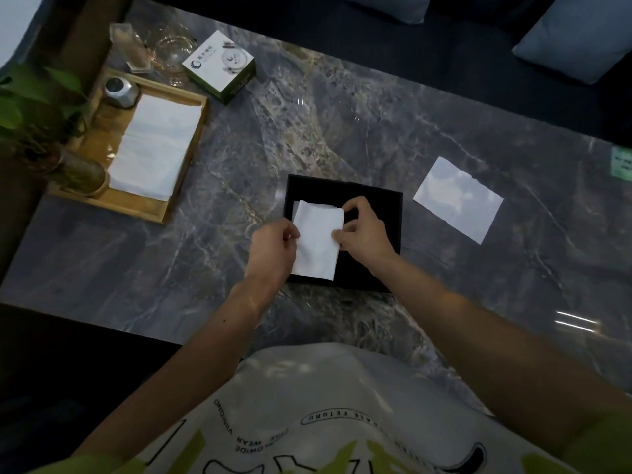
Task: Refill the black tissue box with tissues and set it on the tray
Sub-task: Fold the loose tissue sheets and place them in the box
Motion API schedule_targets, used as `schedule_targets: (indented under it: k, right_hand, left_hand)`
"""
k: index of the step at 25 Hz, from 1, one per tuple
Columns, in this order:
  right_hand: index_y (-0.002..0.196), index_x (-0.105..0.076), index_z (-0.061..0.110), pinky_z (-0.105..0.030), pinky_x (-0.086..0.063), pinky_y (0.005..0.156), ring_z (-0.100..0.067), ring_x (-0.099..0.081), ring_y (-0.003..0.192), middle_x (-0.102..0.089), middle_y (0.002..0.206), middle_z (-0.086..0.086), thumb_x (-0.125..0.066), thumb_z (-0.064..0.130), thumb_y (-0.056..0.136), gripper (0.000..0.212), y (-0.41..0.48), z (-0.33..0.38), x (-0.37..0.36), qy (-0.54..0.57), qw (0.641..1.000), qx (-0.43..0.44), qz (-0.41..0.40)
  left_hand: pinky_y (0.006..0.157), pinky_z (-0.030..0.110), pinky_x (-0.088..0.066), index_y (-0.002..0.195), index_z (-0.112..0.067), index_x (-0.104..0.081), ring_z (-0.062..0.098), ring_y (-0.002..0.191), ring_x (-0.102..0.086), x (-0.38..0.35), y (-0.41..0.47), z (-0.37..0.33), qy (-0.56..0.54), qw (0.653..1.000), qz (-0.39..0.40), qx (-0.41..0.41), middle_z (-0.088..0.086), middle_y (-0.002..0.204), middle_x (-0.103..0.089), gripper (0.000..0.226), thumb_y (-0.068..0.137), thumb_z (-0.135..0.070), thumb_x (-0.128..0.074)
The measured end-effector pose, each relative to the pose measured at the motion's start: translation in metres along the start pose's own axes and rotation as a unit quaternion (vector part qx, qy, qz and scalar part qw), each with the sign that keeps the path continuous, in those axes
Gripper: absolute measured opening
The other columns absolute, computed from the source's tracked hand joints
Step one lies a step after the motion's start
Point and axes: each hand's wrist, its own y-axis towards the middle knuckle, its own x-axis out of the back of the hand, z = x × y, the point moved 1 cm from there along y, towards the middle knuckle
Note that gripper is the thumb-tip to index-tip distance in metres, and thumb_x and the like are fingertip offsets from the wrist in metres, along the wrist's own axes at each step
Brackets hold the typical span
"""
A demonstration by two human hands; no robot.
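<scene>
Both hands over the black tissue box (371,200): left hand (273,249) and right hand (364,234) fingers pinch the folded tissues (316,241) at either edge.

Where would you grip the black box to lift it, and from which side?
Probably by its left and right walls, a hand on each, coming in from the sides: the box lies flat, wide and low, and the tissue sits over its middle.

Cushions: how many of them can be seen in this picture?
2. One cushion lies at the top edge, near the middle; a second cushion is in the top right corner. The frame cuts both, so more may be hidden outside the view.
</scene>
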Motion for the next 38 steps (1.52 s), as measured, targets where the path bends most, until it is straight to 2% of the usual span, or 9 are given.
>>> schedule_targets:
  k: [4, 6, 13, 16, 19, 24, 30, 33, 38]
  right_hand:
    - [0.091, -0.061, 0.018, -0.023, -0.054, 0.071, -0.015, -0.064, 0.081, -0.066, 0.086, -0.003, -0.061, 0.002, 0.085, 0.018, 0.010, 0.002, -0.005, -0.071, 0.997, 0.036, 0.001]
    - [0.102, -0.066, 0.011, -0.022, -0.053, 0.075, -0.016, -0.065, 0.090, -0.068, 0.100, -0.005, -0.057, 0.000, 0.085, 0.021, 0.015, 0.002, -0.009, -0.100, 0.994, 0.034, 0.014]
    - [0.146, -0.026, 0.019, -0.028, -0.037, 0.054, -0.017, -0.052, 0.070, -0.051, 0.091, -0.006, -0.047, -0.006, 0.085, 0.069, 0.018, 0.016, -0.016, -0.195, 0.978, 0.064, 0.046]
    - [0.149, -0.023, 0.016, -0.034, -0.042, 0.062, -0.024, -0.054, 0.084, -0.049, 0.102, -0.010, -0.052, -0.004, 0.085, 0.073, 0.020, 0.018, -0.022, -0.289, 0.950, 0.087, 0.081]
    - [0.131, -0.044, 0.005, -0.036, -0.044, 0.070, -0.034, -0.055, 0.099, -0.050, 0.121, -0.022, -0.051, -0.002, 0.086, 0.047, 0.023, 0.018, -0.025, -0.344, 0.928, 0.091, 0.110]
    - [0.113, -0.052, -0.002, -0.033, -0.035, 0.068, -0.038, -0.054, 0.102, -0.047, 0.126, -0.025, -0.053, 0.000, 0.086, 0.027, 0.023, 0.013, -0.031, -0.371, 0.917, 0.094, 0.117]
    - [0.121, -0.054, -0.005, -0.032, -0.040, 0.072, -0.038, -0.055, 0.105, -0.040, 0.136, -0.028, -0.059, 0.005, 0.088, 0.035, 0.023, 0.009, -0.036, -0.417, 0.890, 0.086, 0.162]
    - [0.133, -0.045, -0.007, -0.032, -0.044, 0.080, -0.040, -0.052, 0.115, -0.012, 0.155, -0.033, -0.059, 0.007, 0.090, 0.046, 0.019, 0.016, -0.032, -0.445, 0.872, 0.080, 0.186]
    - [0.132, -0.046, -0.005, -0.037, -0.035, 0.110, -0.036, -0.009, 0.149, 0.004, 0.159, -0.029, -0.061, 0.006, 0.090, 0.046, 0.011, 0.012, -0.027, -0.501, 0.840, 0.132, 0.164]
  left_hand:
    - [0.088, 0.038, -0.053, 0.115, -0.003, -0.067, 0.030, 0.095, -0.066, -0.012, 0.009, 0.004, 0.058, 0.996, 0.058, -0.022, 0.016, 0.108, -0.070, 0.028, 0.091, -0.006, -0.053]
    - [0.092, 0.043, -0.051, 0.122, -0.002, -0.062, 0.034, 0.103, -0.063, -0.016, 0.011, 0.004, 0.078, 0.993, 0.086, -0.022, 0.020, 0.115, -0.066, 0.033, 0.091, -0.005, -0.051]
    - [0.081, 0.044, -0.051, 0.099, 0.006, -0.061, 0.038, 0.094, -0.060, -0.024, 0.023, -0.003, 0.156, 0.977, 0.148, -0.002, 0.020, 0.112, -0.056, 0.021, 0.085, 0.001, -0.047]
    - [0.080, 0.042, -0.049, 0.103, 0.005, -0.057, 0.038, 0.093, -0.059, -0.028, 0.024, -0.007, 0.185, 0.967, 0.176, -0.004, 0.019, 0.115, -0.052, 0.022, 0.085, -0.001, -0.048]
    - [0.077, 0.042, -0.047, 0.103, 0.004, -0.056, 0.038, 0.090, -0.058, -0.032, 0.021, -0.007, 0.203, 0.961, 0.189, -0.011, 0.020, 0.114, -0.050, 0.020, 0.086, -0.003, -0.048]
    - [0.073, 0.041, -0.046, 0.110, 0.003, -0.053, 0.037, 0.094, -0.059, -0.031, 0.016, -0.010, 0.231, 0.953, 0.195, -0.001, 0.017, 0.121, -0.043, 0.023, 0.088, -0.005, -0.051]
    - [0.069, 0.037, -0.041, 0.121, 0.000, -0.049, 0.032, 0.112, -0.052, -0.033, 0.009, -0.012, 0.266, 0.946, 0.185, -0.006, 0.014, 0.136, -0.033, 0.035, 0.089, -0.013, -0.054]
    - [0.083, 0.041, -0.047, 0.129, -0.001, -0.045, 0.033, 0.128, -0.042, -0.035, 0.006, -0.011, 0.283, 0.940, 0.192, -0.019, 0.016, 0.151, -0.020, 0.044, 0.089, -0.015, -0.055]
    - [0.101, 0.040, -0.042, 0.136, -0.003, -0.040, 0.030, 0.144, -0.022, -0.036, 0.004, -0.004, 0.314, 0.924, 0.209, -0.060, 0.016, 0.157, -0.016, 0.049, 0.090, -0.015, -0.052]
